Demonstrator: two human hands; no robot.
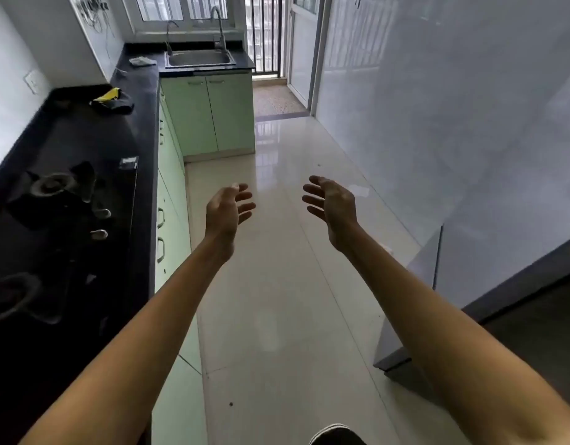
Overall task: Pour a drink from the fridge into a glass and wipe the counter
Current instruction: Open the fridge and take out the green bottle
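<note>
Glossy tiled kitchen floor (277, 284) stretches beside a black counter (84, 149) as the left hand (224, 213) and right hand (333, 208) hover empty, fingers loosely spread.

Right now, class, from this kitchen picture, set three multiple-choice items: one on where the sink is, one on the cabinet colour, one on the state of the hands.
1. Where is the sink?
A. at the far end of the counter, under the window
B. on the right wall
C. beside the door

2. What colour are the cabinet doors?
A. white
B. pale green
C. red

3. The left hand and right hand are:
A. gripping a glass
B. wiping
C. open, holding nothing

Answers: 1 A, it lies below the window; 2 B, the doors look pale green; 3 C, fingers spread above the floor.
</note>
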